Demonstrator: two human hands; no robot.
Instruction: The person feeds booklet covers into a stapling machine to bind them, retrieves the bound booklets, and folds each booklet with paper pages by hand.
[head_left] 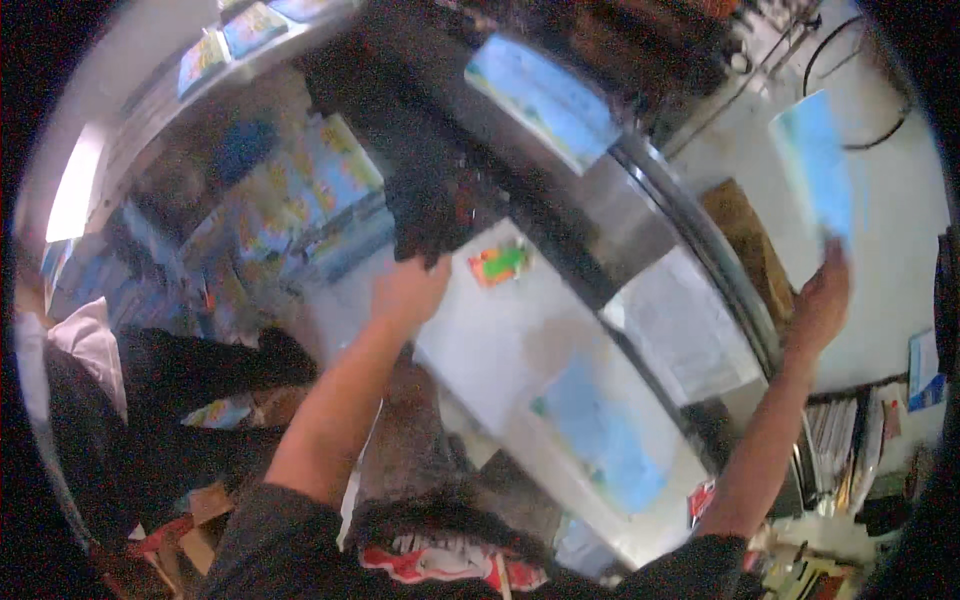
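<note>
My right hand, raised at the right, is closed on the lower end of a light-blue printed sheet, blurred by motion. My left hand is over the left edge of a pale, slanted work surface, beside a dark shape; its fingers are smeared and partly hidden. On that surface lie a small orange-and-green printed piece and, closer to me, another light-blue sheet. A small red packet sits beside my right forearm.
Stacks of colourful printed sheets stand at the left. Farther off, a light-blue stack rests by a curved metal rail. White paper lies inside the rail. A person's sleeve shows at the far left.
</note>
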